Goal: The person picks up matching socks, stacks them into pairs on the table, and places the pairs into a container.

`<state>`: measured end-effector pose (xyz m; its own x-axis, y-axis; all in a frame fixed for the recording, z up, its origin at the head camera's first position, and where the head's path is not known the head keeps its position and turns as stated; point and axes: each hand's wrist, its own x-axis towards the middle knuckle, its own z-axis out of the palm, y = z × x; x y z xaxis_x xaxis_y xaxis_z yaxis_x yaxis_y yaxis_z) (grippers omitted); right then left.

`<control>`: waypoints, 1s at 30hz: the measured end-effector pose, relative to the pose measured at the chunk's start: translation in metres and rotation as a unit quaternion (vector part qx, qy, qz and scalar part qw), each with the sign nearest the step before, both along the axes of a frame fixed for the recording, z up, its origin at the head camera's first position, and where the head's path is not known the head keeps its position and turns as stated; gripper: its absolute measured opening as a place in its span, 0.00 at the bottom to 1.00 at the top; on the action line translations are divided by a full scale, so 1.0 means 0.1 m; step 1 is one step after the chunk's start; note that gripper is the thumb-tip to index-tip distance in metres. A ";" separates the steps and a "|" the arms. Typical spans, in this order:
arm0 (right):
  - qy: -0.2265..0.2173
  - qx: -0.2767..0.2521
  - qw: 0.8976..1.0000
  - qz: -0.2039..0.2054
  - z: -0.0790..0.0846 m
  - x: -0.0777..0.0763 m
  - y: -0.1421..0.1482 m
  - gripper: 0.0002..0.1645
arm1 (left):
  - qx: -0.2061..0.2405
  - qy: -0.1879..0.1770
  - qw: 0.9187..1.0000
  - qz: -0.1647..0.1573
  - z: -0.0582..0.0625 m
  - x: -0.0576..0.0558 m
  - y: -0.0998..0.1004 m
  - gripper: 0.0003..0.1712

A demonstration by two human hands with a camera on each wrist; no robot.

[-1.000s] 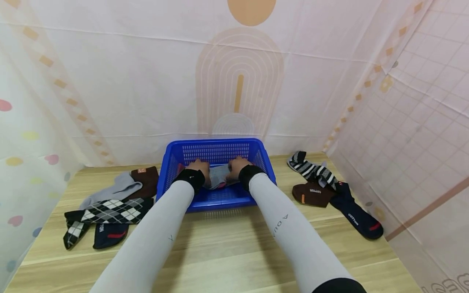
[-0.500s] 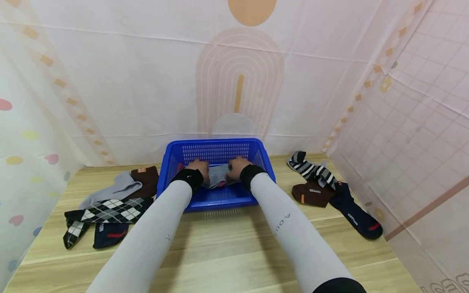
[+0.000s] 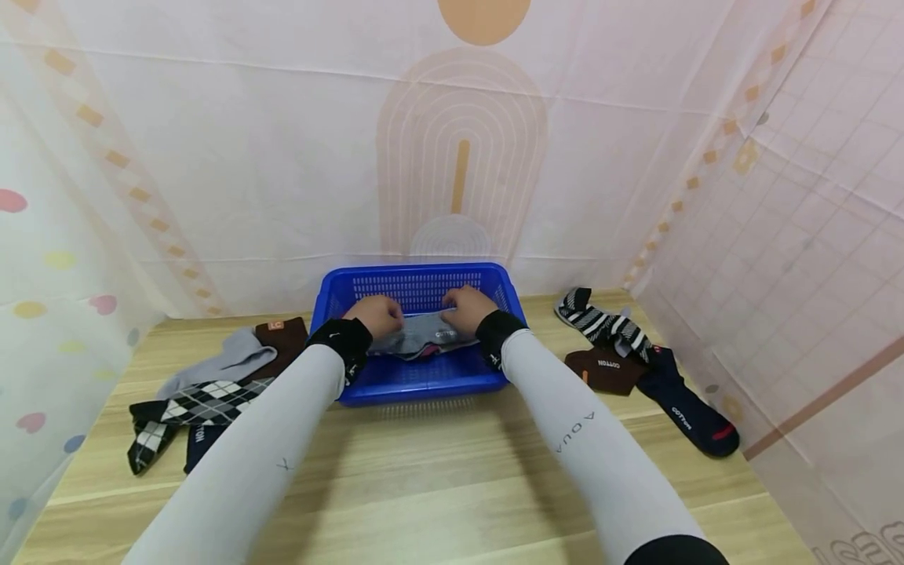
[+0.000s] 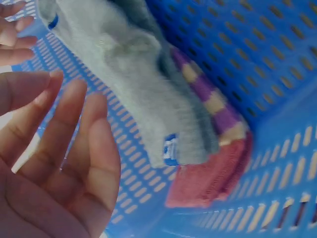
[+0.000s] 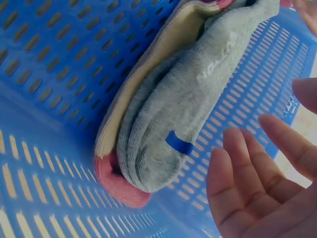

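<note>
A light grey sock (image 4: 129, 79) with blue marks lies lengthwise in the blue basket (image 3: 417, 389), on top of a striped sock (image 4: 208, 178) in pink, purple and cream. My left hand (image 3: 377, 315) is over the basket's left part; in its wrist view the fingers (image 4: 101, 144) are spread and slightly bent, beside the grey sock and holding nothing. Over the right part is my right hand (image 3: 469, 311), its loose fingers (image 5: 237, 173) apart from the grey sock's toe end in the right wrist view.
Left of the basket lie a light grey sock (image 3: 226, 361), a brown sock (image 3: 286, 342), an argyle sock (image 3: 215, 402) and a navy sock (image 3: 200, 446). On the right are a black-and-white striped sock (image 3: 600, 322), a brown sock (image 3: 603, 372) and a navy sock (image 3: 685, 408). A curtain stands behind.
Both hands have come up off the grey sock, the left one shifting a little left and the right one a little right. The sock now shows more of its length in the basket.
</note>
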<state>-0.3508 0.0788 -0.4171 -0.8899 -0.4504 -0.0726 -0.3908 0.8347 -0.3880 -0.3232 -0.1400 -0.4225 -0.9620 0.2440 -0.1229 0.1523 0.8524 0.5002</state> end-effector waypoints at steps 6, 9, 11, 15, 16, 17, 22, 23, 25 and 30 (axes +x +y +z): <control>-0.011 -0.017 0.999 0.027 0.04 -0.02 0.04 0.21 | 0.014 0.018 1.000 0.004 0.06 0.02 -0.13 0.13; 0.005 -0.032 0.999 0.039 0.10 0.01 0.07 0.18 | 0.022 0.045 0.999 0.016 0.16 0.04 -0.23 0.13; 0.011 -0.048 0.998 0.048 0.18 0.06 0.09 0.18 | 0.025 0.064 0.997 0.027 0.26 0.07 -0.32 0.13; 0.013 -0.078 0.995 0.061 0.34 0.18 0.14 0.18 | 0.037 0.083 0.994 0.060 0.48 0.17 -0.51 0.15; 0.012 -0.084 0.994 0.061 0.38 0.21 0.15 0.18 | 0.041 0.083 0.993 0.071 0.52 0.19 -0.57 0.16; 0.011 -0.090 0.994 0.061 0.41 0.24 0.16 0.19 | 0.042 0.080 0.993 0.082 0.56 0.21 -0.63 0.17; 0.015 -0.107 0.992 0.061 0.53 0.36 0.25 0.19 | 0.034 0.075 0.989 0.124 0.58 0.26 -0.97 0.20; 0.019 -0.110 0.992 0.061 0.55 0.38 0.26 0.19 | 0.029 0.079 0.988 0.129 0.56 0.26 -1.05 0.20; 0.028 -0.111 0.991 0.065 0.55 0.42 0.28 0.18 | 0.017 0.088 0.987 0.136 0.48 0.27 -1.22 0.20; 0.031 -0.109 0.990 0.082 0.53 0.56 0.31 0.18 | -0.011 0.092 0.982 0.165 0.21 0.39 -1.64 0.20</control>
<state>-0.2945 0.1095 -0.3642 -0.8036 -0.5875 0.0954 -0.5428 0.6576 -0.5225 -0.2845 -0.3041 -0.4012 -0.9946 -0.0858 0.0592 -0.0480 0.8806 0.4714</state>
